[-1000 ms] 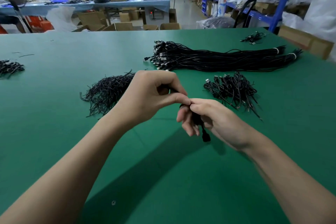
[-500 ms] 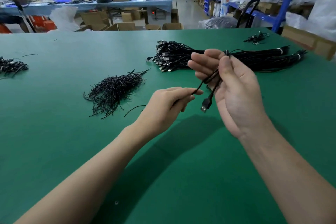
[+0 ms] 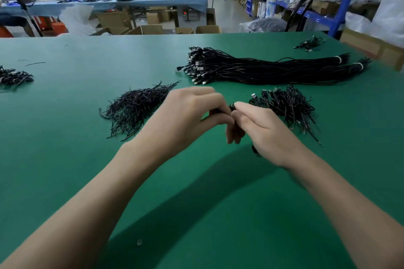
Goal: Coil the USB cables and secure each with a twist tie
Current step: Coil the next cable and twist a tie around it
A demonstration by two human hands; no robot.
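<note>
Both hands meet over the middle of the green desk (image 3: 65, 159). They work close together, probably so the small coil cannot spring open. The right hand (image 3: 264, 131) is curled round a black USB cable (image 3: 232, 107) bunched into a short coil. Only a dark nub shows above its fingers, and another bit shows below the heel of the palm. The left hand (image 3: 188, 116) has its fingers bent, and its thumb and forefinger pinch at the top of that same cable. Whether a twist tie is already between them is too small to tell, though the pose suits winding one on. The heap of twist ties (image 3: 135, 109) lies just beyond the left hand, within easy reach of the hand that would pick them. The pile of coiled cables (image 3: 286, 105) lies just beyond the right hand, so a finished cable probably gets dropped there. Farther back, toward the far right edge, a long bundle of straight cables (image 3: 262, 69) waits, bound near one end by white bands (image 3: 338, 59). A smaller heap of cables (image 3: 13, 76) lies at the left edge, and a few more cables (image 3: 310, 42) lie near the far right corner. Nothing on the desk is a container. Open cardboard boxes (image 3: 150, 29) stand on the floor past the far edge, and their contents cannot be made out.
</note>
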